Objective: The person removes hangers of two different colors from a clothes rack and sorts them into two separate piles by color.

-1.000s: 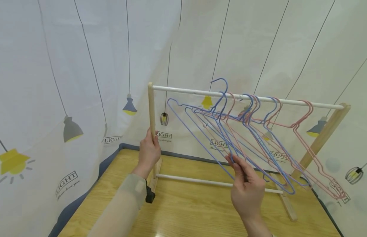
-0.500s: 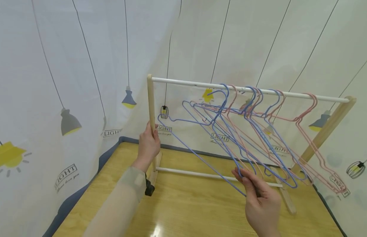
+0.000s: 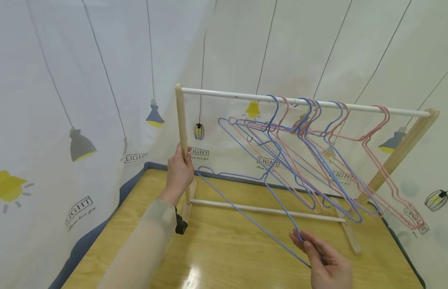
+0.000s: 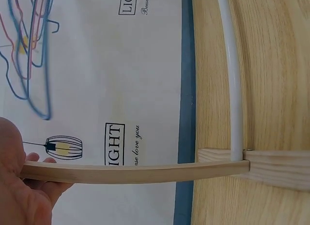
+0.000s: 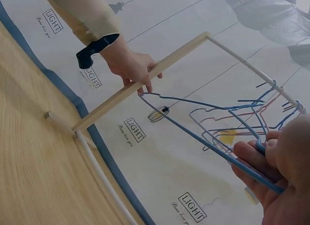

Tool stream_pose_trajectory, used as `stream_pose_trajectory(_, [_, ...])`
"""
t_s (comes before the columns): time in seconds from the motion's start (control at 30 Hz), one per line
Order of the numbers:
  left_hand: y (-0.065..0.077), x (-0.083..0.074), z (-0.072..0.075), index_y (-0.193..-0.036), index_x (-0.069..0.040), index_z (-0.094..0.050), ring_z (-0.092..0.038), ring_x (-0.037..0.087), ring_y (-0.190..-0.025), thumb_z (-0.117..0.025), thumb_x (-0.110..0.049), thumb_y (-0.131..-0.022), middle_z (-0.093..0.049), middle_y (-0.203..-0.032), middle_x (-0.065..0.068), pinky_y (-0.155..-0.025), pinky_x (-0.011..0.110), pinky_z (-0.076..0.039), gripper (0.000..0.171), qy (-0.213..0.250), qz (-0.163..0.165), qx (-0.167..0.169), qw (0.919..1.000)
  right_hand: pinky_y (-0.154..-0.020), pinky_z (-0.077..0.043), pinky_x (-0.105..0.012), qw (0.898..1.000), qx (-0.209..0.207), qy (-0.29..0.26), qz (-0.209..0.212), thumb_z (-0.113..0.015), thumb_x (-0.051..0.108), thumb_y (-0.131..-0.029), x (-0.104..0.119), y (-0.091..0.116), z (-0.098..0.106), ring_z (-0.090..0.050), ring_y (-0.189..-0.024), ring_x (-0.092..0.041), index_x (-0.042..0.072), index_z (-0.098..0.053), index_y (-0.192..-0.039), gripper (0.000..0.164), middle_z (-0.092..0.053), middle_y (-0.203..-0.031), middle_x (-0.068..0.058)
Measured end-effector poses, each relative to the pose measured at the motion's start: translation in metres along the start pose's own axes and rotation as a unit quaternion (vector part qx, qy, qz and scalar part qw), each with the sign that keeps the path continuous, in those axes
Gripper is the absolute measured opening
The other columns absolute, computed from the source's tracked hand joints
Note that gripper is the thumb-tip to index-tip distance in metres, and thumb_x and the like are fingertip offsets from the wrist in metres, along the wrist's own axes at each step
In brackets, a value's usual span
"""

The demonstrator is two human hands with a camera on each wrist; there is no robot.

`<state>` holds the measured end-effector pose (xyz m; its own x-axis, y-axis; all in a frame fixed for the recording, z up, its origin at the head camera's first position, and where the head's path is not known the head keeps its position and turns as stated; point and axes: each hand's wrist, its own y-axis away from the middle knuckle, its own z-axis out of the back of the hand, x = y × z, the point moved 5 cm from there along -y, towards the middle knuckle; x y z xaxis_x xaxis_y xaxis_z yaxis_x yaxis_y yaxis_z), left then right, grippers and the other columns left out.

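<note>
My right hand point(image 3: 326, 259) pinches one corner of a blue wire hanger point(image 3: 242, 209), low in front of the rack. That hanger is off the rail, its hook standing in the air below the other hangers. With my left hand point(image 3: 180, 166) I grip the rack's left wooden post point(image 3: 181, 120); the left wrist view shows thumb and fingers around the post point(image 4: 121, 173). Several blue and pink hangers point(image 3: 375, 170) hang by their hooks from the white rail point(image 3: 224, 94). In the right wrist view the held hanger point(image 5: 193, 135) runs from my right fingers toward the left post.
The rack stands on a wood-grain table point(image 3: 224, 253). Its lower white bar point(image 3: 245, 207) crosses between the feet, and a right wooden post point(image 3: 401, 154) leans at the far end. Behind hangs a white cloth point(image 3: 111, 48) printed with lamps.
The blue hanger has come down and away from the rail, its hook dropping from rail height to below the other hangers. My right hand moved down and right; my left stays on the post.
</note>
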<state>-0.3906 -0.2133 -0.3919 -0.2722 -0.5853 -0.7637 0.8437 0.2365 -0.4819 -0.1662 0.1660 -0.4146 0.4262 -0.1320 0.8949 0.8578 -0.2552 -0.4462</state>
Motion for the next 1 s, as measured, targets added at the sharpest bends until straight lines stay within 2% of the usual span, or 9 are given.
stream_pose_trajectory(0.13, [-0.002, -0.002, 0.001, -0.144, -0.007, -0.053, -0.073, 0.034, -0.091, -0.051, -0.007, -0.111, -0.069, -0.134, 0.015, -0.07, 0.045, -0.061, 0.033, 0.001, 0.001, 0.001, 1.0, -0.083, -0.059, -0.037, 0.999, 0.033, -0.017, -0.02, -0.056, -0.018, -0.101, -0.012, 0.005, 0.005, -0.078, -0.094, -0.026, -0.024, -0.064, -0.12, 0.021, -0.075, -0.108, -0.026])
stream_pose_trajectory(0.2, [-0.002, -0.003, 0.002, -0.145, -0.006, -0.052, -0.074, 0.036, -0.094, -0.051, -0.007, -0.111, -0.068, -0.137, 0.015, -0.072, 0.045, -0.061, 0.034, 0.004, -0.001, 0.001, 1.0, -0.081, -0.06, -0.039, 0.996, 0.069, -0.031, -0.039, -0.056, -0.017, -0.101, -0.02, 0.006, 0.007, -0.078, -0.094, -0.028, -0.025, -0.063, -0.119, 0.021, -0.075, -0.107, -0.027])
stream_pose_trajectory(0.27, [-0.002, -0.003, 0.002, -0.146, -0.005, -0.051, -0.074, 0.037, -0.097, -0.05, -0.007, -0.111, -0.068, -0.138, 0.016, -0.072, 0.047, -0.061, 0.034, 0.006, -0.005, 0.001, 1.0, -0.08, -0.06, -0.04, 0.988, 0.122, -0.068, -0.072, -0.057, -0.014, -0.102, -0.032, 0.009, 0.011, -0.077, -0.096, -0.03, -0.028, -0.059, -0.121, 0.023, -0.075, -0.108, -0.026])
stream_pose_trajectory(0.37, [-0.002, -0.005, 0.002, -0.146, -0.004, -0.051, -0.073, 0.038, -0.1, -0.05, -0.006, -0.111, -0.068, -0.137, 0.017, -0.074, 0.049, -0.061, 0.035, 0.009, -0.008, 0.001, 0.9999, -0.084, -0.06, -0.041, 0.958, 0.228, -0.124, -0.121, -0.055, -0.01, -0.105, -0.05, 0.014, 0.016, -0.075, -0.102, -0.03, -0.033, -0.049, -0.125, 0.031, -0.076, -0.113, -0.021])
stream_pose_trajectory(0.47, [-0.002, -0.005, 0.001, -0.149, -0.006, -0.049, -0.073, 0.037, -0.105, -0.05, -0.007, -0.112, -0.068, -0.138, 0.015, -0.076, 0.05, -0.061, 0.037, 0.008, -0.003, 0.004, 1.0, -0.09, -0.057, -0.044, 0.917, 0.312, -0.186, -0.165, -0.051, -0.008, -0.107, -0.066, 0.021, 0.022, -0.073, -0.109, -0.031, -0.033, -0.044, -0.129, 0.034, -0.075, -0.118, -0.02])
stream_pose_trajectory(0.63, [-0.003, -0.004, 0.001, -0.148, -0.008, -0.05, -0.073, 0.037, -0.102, -0.051, -0.007, -0.111, -0.068, -0.137, 0.015, -0.076, 0.05, -0.061, 0.037, 0.009, 0.003, 0.003, 1.0, -0.097, -0.054, -0.044, 0.861, 0.349, -0.253, -0.271, -0.052, -0.004, -0.108, -0.091, 0.031, 0.028, -0.071, -0.114, -0.028, -0.004, -0.071, -0.13, 0.029, -0.074, -0.121, -0.019])
stream_pose_trajectory(0.7, [-0.003, -0.004, 0.001, -0.145, -0.008, -0.052, -0.073, 0.037, -0.101, -0.051, -0.008, -0.111, -0.069, -0.136, 0.015, -0.075, 0.05, -0.061, 0.034, 0.008, 0.006, 0.001, 1.0, -0.096, -0.055, -0.042, 0.846, 0.353, -0.257, -0.306, -0.053, -0.002, -0.108, -0.099, 0.035, 0.03, -0.072, -0.113, -0.026, 0.008, -0.076, -0.127, 0.032, -0.075, -0.12, -0.017])
stream_pose_trajectory(0.83, [-0.002, -0.004, 0.001, -0.143, -0.007, -0.054, -0.072, 0.037, -0.104, -0.052, -0.008, -0.111, -0.069, -0.136, 0.016, -0.077, 0.05, -0.061, 0.032, 0.009, 0.014, 0.003, 0.9999, -0.094, -0.057, -0.039, 0.834, 0.365, -0.252, -0.329, -0.052, -0.002, -0.108, -0.111, 0.04, 0.031, -0.073, -0.111, -0.026, 0.0, -0.073, -0.129, 0.029, -0.076, -0.117, -0.017])
stream_pose_trajectory(1.0, [0.001, -0.002, 0.0, -0.142, -0.008, -0.055, -0.073, 0.038, -0.099, -0.052, -0.009, -0.111, -0.069, -0.134, 0.016, -0.076, 0.05, -0.061, 0.031, 0.013, 0.022, 0.006, 0.9997, -0.092, -0.058, -0.039, 0.841, 0.375, -0.227, -0.316, -0.052, -0.002, -0.108, -0.119, 0.043, 0.031, -0.074, -0.11, -0.026, -0.023, -0.058, -0.133, 0.032, -0.076, -0.116, -0.017])
